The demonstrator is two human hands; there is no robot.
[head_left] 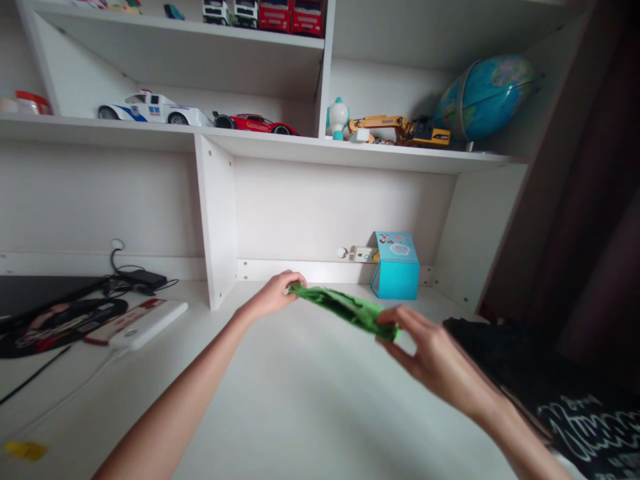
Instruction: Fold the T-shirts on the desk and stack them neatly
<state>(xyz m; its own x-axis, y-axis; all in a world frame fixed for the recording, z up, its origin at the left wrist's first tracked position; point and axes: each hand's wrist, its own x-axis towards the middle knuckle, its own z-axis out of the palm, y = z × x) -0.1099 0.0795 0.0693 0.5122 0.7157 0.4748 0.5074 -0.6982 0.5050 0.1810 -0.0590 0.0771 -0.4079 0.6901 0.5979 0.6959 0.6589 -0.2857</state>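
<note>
A thin, crinkled green sheet [345, 307], perhaps a wrapper or bag, is stretched in the air over the white desk [310, 407]. My left hand [280, 292] pinches its far left end between thumb and fingers. At the nearer right end, my right hand [420, 337] grips it with the thumb below and the fingers on top. The sheet slopes down toward the right, and a dark fold runs along its middle. Its exact kind is not clear from this angle.
Behind stands a blue desk calendar [397, 277] near a socket strip [364, 254]. To the left lie a white power strip [150, 325], a black adapter [143, 277] and cables. Dark printed cloth [565, 393] is at right. Shelves above hold toy vehicles [155, 109] and a globe [487, 100].
</note>
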